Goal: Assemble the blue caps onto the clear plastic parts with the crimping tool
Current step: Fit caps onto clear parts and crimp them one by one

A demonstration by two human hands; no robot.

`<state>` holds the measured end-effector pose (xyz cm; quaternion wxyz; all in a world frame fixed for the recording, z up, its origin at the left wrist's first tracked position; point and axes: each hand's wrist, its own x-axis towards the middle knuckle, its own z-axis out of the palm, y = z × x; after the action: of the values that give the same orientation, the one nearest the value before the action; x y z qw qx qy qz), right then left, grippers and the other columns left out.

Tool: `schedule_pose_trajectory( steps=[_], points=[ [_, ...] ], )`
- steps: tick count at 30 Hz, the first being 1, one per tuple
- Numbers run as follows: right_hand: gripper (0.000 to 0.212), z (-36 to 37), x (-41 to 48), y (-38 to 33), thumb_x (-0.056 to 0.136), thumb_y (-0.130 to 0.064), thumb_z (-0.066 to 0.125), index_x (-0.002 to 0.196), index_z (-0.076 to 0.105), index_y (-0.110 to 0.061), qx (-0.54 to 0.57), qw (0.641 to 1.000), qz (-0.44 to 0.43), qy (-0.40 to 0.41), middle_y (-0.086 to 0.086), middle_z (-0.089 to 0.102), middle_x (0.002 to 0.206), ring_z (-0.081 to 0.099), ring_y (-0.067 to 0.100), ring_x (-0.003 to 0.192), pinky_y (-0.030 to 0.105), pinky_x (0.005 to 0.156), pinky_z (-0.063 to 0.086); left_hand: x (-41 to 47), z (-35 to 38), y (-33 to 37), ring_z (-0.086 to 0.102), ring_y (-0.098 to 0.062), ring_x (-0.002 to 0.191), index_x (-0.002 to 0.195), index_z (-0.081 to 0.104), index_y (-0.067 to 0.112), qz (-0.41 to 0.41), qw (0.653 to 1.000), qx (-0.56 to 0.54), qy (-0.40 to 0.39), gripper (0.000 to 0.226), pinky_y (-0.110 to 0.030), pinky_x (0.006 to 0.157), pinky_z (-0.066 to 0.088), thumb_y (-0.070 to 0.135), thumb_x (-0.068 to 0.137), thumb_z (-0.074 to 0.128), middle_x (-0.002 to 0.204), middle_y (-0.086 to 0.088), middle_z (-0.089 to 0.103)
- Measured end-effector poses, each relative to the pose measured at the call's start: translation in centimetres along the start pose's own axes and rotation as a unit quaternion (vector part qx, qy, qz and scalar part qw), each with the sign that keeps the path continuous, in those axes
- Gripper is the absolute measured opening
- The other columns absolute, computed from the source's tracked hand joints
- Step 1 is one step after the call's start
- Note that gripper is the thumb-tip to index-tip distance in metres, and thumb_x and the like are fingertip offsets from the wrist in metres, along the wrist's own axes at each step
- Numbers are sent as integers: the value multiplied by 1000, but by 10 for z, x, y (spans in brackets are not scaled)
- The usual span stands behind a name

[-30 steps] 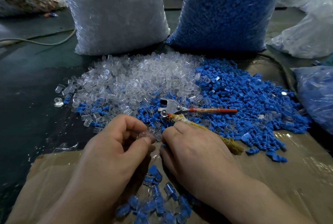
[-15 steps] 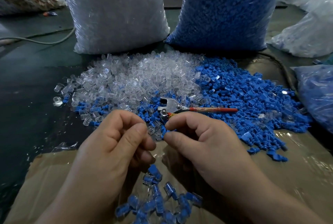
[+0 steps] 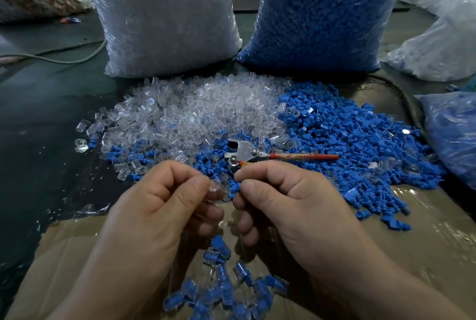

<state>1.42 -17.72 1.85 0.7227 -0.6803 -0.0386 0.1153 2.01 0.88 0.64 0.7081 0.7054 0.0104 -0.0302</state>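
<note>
My left hand (image 3: 159, 206) pinches a clear plastic part (image 3: 214, 189) between thumb and forefinger. My right hand (image 3: 291, 206) pinches a blue cap (image 3: 235, 187) and holds it close to the clear part, just to its right. Behind my hands lies the crimping tool (image 3: 247, 154) with its metal head and red handle (image 3: 306, 157), resting on the loose parts. A heap of clear parts (image 3: 195, 111) spreads at centre left and a heap of blue caps (image 3: 355, 139) at centre right. Several assembled pieces (image 3: 226, 291) lie below my hands.
A big bag of clear parts (image 3: 164, 15) and a big bag of blue caps (image 3: 319, 13) stand at the back. A smaller blue-filled bag (image 3: 450, 136) lies at the right edge. Brown taped cardboard (image 3: 417, 237) covers the near surface. A cable (image 3: 64, 59) runs at back left.
Both hands have lifted from the pile and drawn together. The right hand now holds a blue cap up beside the clear part in the left hand. The tool has stayed put.
</note>
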Motion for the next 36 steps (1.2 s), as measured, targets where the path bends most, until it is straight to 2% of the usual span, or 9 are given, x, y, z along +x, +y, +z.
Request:
schedule_pose_trajectory(
  steps=[4,9,12,16,25,27,31,34,36],
  points=[
    [12,0,-3,-3,85,-33,63,93,71,-29,1,1000,-10,-6,7,71,77,68,25,64,36,61,56,0,-3,1,58,-23,47,81,70,23,-11,999,27,22,42,-36,49,49,60,62,72,61,-10,65],
    [7,4,-8,-6,87,-30,66,94,68,-32,-85,993,-71,37,3,71,77,69,20,67,38,62,60,0,3,5,57,-22,47,78,71,22,-42,999,-10,4,37,-29,43,46,51,55,74,61,-12,65],
    [12,6,-9,-5,88,-35,60,99,63,-34,-304,929,-194,80,-14,67,87,65,6,79,26,69,53,-3,6,8,60,-22,47,77,70,24,-48,999,4,-13,40,-24,41,45,52,49,72,64,-14,69],
    [12,8,-8,-3,93,-31,57,98,66,-25,-375,881,-270,97,-14,64,86,60,3,81,24,68,47,-5,12,12,65,-21,49,72,71,25,-38,999,19,-4,32,-22,43,49,47,49,68,64,-16,71],
    [21,7,-9,-5,97,-34,48,102,65,-22,-423,858,-281,75,-9,63,90,61,12,82,37,67,51,-6,7,2,70,-22,57,84,72,34,38,995,86,-15,31,-31,51,54,45,61,90,67,-7,72],
    [26,7,-10,-7,98,-35,47,105,66,-19,-460,840,-283,56,-5,63,91,61,17,82,41,65,51,-5,4,-1,67,-20,55,88,72,35,50,993,110,-12,32,-35,52,53,48,58,75,66,-3,71],
    [18,7,-12,-9,91,-33,61,105,66,-22,-533,795,-287,47,-4,61,93,58,18,84,39,59,51,-5,4,1,63,-20,53,87,73,30,27,994,99,-45,25,-28,50,52,40,63,74,64,-7,69],
    [20,6,-13,-8,88,-30,66,105,67,-21,-530,792,-300,46,-3,61,94,59,19,84,39,58,52,-4,6,5,60,-21,50,77,74,23,-44,997,2,-70,12,-27,44,49,23,67,80,59,-13,64],
    [18,5,-13,-7,90,-29,63,104,68,-19,-520,800,-294,54,-3,63,94,60,18,84,39,60,52,-4,7,5,61,-19,51,78,74,25,-20,997,10,-74,26,-26,45,49,30,60,92,62,-11,66]
  ],
)
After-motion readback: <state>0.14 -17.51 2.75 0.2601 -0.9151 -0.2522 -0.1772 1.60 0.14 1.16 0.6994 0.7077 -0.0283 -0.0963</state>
